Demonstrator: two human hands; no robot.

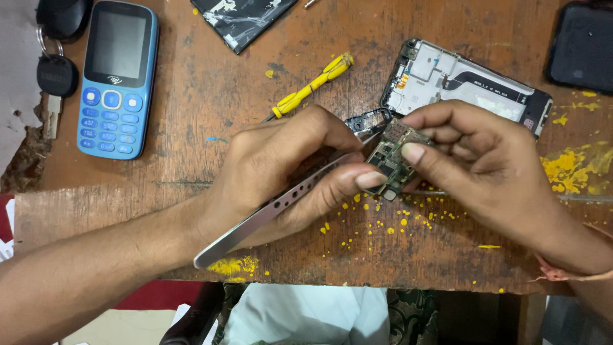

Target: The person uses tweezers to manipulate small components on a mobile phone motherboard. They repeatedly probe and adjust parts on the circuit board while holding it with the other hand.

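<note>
The left hand [287, 166] grips metal tweezers [281, 204], their tips at a small circuit board [391, 163] pinched in the right hand [479, 166] above the wooden table [191, 96], near an opened phone [460, 83].

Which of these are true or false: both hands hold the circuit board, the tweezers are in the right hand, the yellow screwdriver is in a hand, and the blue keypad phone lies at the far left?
1. Both hands hold the circuit board. True: the left hand and right hand pinch it.
2. The tweezers are in the right hand. False: the left hand holds them.
3. The yellow screwdriver is in a hand. False: it lies on the wooden table.
4. The blue keypad phone lies at the far left. True.
</note>
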